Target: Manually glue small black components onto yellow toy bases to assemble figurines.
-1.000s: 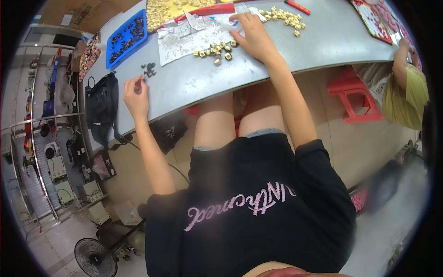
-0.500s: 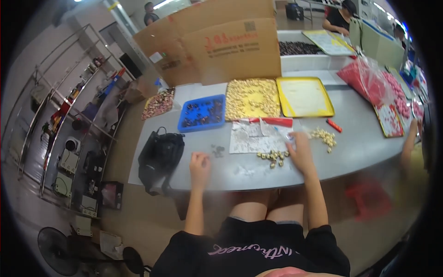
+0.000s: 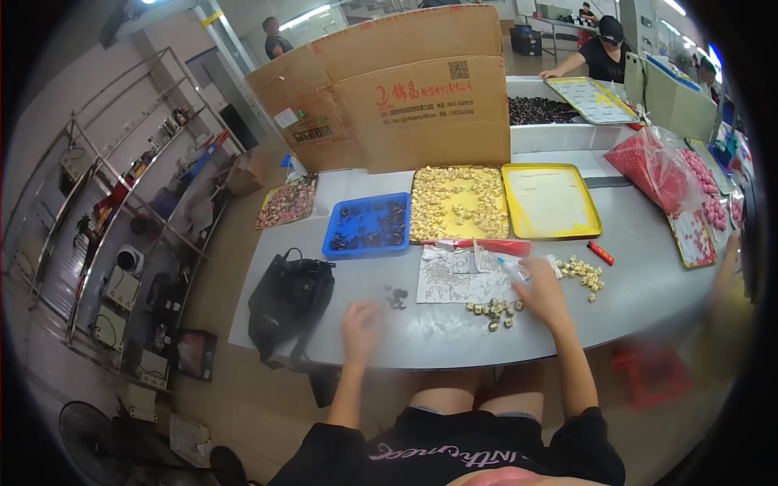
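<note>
My right hand [image 3: 545, 290] is closed around a small clear object with a blue tip [image 3: 510, 265], at the right edge of a white, grey-smudged board [image 3: 442, 283]. Just below that hand lie several small dark-and-gold pieces [image 3: 494, 312]. A heap of small cream-coloured pieces [image 3: 585, 274] sits to its right, near a red stick-like tool [image 3: 600, 253]. My left hand [image 3: 362, 328], smeared by motion, is above the near table edge, between a black bag [image 3: 290, 300] and some small dark grey pieces [image 3: 395, 297]. Its fingers cannot be made out.
Behind the board stand a blue tray of dark pieces [image 3: 366, 225], a yellow tray of cream pieces [image 3: 459, 202] and a yellow-rimmed tray [image 3: 553, 200]. A tall cardboard sheet [image 3: 421, 97] rises behind them. Pink pieces fill a clear bag [image 3: 658, 170]. A person in black [image 3: 604, 61] works beyond.
The whole view has shifted, and the table sits lower in the picture. My left hand is blurred now. My right hand stays by the board, and the person beyond reaches to a tray.
</note>
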Demonstrator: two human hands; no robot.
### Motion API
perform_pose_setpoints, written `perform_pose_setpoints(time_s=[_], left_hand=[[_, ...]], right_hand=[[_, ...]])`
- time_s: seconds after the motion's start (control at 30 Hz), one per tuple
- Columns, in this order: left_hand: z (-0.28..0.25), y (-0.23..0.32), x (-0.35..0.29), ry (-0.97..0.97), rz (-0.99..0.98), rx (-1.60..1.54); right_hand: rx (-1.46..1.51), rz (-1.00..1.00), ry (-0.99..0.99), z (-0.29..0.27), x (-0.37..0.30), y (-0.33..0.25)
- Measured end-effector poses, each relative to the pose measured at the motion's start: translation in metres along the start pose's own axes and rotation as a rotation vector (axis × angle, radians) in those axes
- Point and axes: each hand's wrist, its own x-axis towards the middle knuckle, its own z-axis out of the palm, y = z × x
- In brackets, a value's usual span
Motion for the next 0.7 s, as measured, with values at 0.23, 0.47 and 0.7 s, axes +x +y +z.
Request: perform_pose_setpoints(time_s=[0.23, 0.47, 0.7], left_hand=[[0.002, 0.001, -0.003, -0.037, 0.043, 0.031], [0.002, 0.0, -0.002, -0.047, -0.018, 0.032], [-0.002, -0.006, -0.002, 0.043, -0.033, 0.036]], right_hand=[[0.044, 0.073, -0.023, -0.008, 0.005, -0.002], [0.201, 0.188, 0.011, -0.001, 0.008, 0.013], [0.574, 0.237, 0.05, -0.019, 0.021, 0.004]])
